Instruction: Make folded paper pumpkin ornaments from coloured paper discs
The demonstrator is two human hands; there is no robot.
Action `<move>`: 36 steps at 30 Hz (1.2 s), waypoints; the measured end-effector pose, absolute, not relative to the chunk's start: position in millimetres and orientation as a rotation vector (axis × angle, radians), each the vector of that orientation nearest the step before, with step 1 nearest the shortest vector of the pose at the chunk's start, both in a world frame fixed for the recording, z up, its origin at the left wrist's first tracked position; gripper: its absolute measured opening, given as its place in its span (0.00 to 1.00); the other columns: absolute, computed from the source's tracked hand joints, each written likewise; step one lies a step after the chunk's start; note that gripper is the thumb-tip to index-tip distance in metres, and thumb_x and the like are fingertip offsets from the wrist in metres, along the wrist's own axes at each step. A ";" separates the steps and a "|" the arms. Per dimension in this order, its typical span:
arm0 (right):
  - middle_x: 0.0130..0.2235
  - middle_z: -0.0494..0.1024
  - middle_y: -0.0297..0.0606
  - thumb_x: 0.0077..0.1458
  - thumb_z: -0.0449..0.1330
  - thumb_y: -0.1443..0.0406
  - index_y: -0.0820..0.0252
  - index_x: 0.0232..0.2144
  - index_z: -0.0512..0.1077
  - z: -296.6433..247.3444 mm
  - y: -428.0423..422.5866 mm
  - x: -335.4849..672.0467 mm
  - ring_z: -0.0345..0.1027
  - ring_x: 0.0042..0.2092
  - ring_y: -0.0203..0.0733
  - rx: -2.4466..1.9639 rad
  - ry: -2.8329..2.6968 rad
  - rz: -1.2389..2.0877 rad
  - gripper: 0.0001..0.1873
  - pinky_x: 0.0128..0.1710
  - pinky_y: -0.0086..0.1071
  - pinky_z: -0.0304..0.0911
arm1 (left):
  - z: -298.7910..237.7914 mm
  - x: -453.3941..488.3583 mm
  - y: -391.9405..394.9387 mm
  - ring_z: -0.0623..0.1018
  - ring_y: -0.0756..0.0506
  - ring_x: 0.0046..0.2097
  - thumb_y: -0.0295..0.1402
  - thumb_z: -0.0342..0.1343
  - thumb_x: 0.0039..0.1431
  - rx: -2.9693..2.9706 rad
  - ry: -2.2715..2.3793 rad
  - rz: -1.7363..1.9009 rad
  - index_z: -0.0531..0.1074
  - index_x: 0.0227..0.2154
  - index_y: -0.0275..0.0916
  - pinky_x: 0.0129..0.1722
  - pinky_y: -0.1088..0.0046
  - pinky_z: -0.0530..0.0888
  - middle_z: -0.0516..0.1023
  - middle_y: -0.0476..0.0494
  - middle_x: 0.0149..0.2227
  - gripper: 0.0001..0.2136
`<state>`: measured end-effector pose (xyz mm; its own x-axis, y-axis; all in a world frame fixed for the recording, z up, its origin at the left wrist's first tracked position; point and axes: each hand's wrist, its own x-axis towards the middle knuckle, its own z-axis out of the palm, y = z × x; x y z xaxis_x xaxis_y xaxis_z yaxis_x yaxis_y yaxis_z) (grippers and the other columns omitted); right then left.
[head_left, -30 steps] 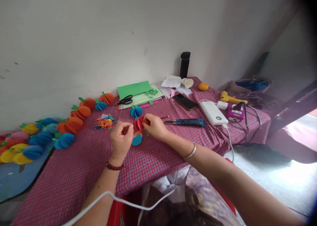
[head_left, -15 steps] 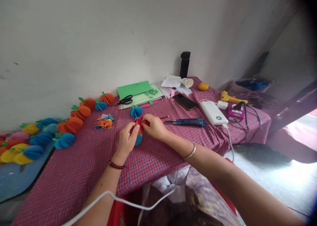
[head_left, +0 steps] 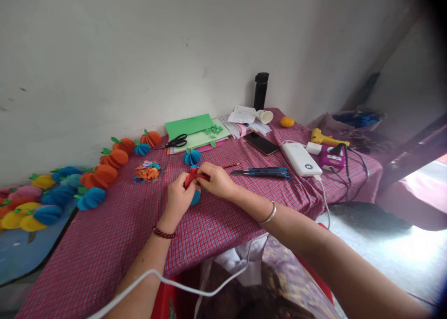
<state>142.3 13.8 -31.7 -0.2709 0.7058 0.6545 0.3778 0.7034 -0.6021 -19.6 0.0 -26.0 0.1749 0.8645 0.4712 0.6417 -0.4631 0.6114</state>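
Note:
My left hand point(head_left: 179, 197) and my right hand point(head_left: 215, 179) meet over the chequered red tablecloth point(head_left: 115, 235), both pinched on a folded red paper piece point(head_left: 193, 174). A blue and orange paper disc point(head_left: 195, 197) lies on the cloth just under the hands, partly hidden by them. A blue paper pumpkin point(head_left: 192, 157) stands a little beyond the hands.
Paper pumpkins point(head_left: 104, 174) in orange, blue and yellow line the left edge by the wall. Paper scraps point(head_left: 147, 172), scissors point(head_left: 176, 141), green sheets point(head_left: 190, 125), a phone point(head_left: 260, 143), a cutter knife point(head_left: 265, 172), a power bank point(head_left: 301, 159), a glue gun point(head_left: 326, 139) and a black bottle point(head_left: 260, 91) lie around.
My left hand has moved right from apart to join my right hand on the red paper piece, which is now pressed more closed between the fingers.

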 end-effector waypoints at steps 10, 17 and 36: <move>0.28 0.66 0.31 0.52 0.55 0.71 0.59 0.24 0.62 -31.4 12.7 141.6 0.60 0.31 0.34 -0.910 -1.841 0.442 0.07 0.31 0.26 0.53 | -25.6 -19.8 -0.8 0.65 0.52 0.24 0.30 0.51 0.57 2.273 1.397 1.160 0.62 0.22 0.40 0.26 0.76 0.59 0.63 0.55 0.21 0.09; 0.27 0.65 0.30 0.53 0.55 0.70 0.60 0.24 0.62 -30.0 11.2 139.9 0.59 0.29 0.33 -0.849 -1.831 0.510 0.07 0.30 0.26 0.53 | -25.6 -20.1 -2.4 0.71 0.51 0.27 0.32 0.53 0.57 2.211 1.442 1.301 0.67 0.31 0.40 0.29 0.76 0.65 0.70 0.52 0.25 0.02; 0.27 0.66 0.31 0.54 0.55 0.69 0.60 0.24 0.63 -28.9 10.4 140.8 0.60 0.30 0.33 -0.875 -1.867 0.502 0.08 0.31 0.26 0.54 | -21.2 -21.9 -2.3 0.67 0.51 0.26 0.35 0.49 0.62 2.252 1.388 1.235 0.65 0.26 0.40 0.28 0.76 0.62 0.67 0.53 0.23 0.10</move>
